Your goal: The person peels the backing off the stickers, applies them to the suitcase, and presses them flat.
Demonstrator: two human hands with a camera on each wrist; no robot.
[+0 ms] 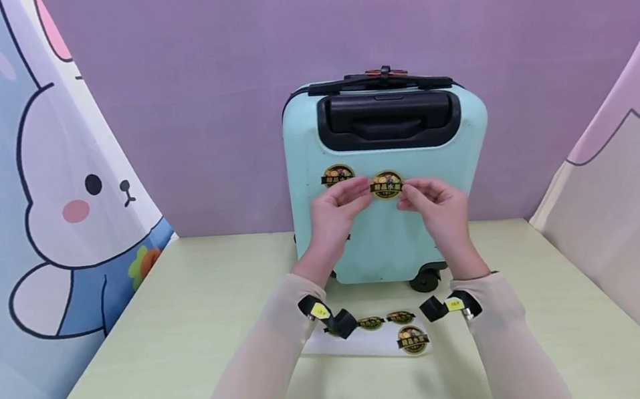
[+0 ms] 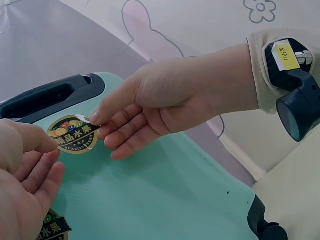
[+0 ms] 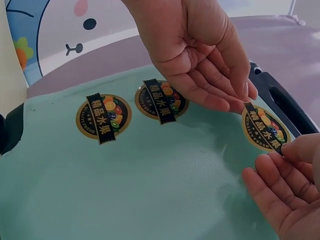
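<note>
Purple backdrop [image 1: 193,108] hangs behind a mint-green, hard-shell suitcase [image 1: 395,243], which stands on a pale, wood-look tabletop [image 1: 232,271]; left of the suitcase, as the person faces it, we notice a blue-and-white curtain printed with a cartoon rabbit [image 1: 69,185]. The suitcase's broad side is turned toward the person, presumably so that both hands can reach its flat face. In front of that face, below the suitcase's recessed black plastic handle [image 1: 390,119], we find a round black-and-gold fruit sticker with a banner across it [image 1: 386,185]; whether its back touches the suitcase we cannot tell. The left hand [image 1: 336,214] pinches the sticker's left edge between thumb and forefinger, and the right hand [image 1: 441,207] pinches the right edge likewise, their other fingers loosely bent. Holding opposite edges probably keeps the sticker flat and level, with its printed face mostly uncovered. Two matching stickers [image 3: 104,118] sit on the suitcase's left portion, one above the other. Before the suitcase lies a white backing sheet [image 1: 369,344] bearing more of them, handily near, we judge.
</note>
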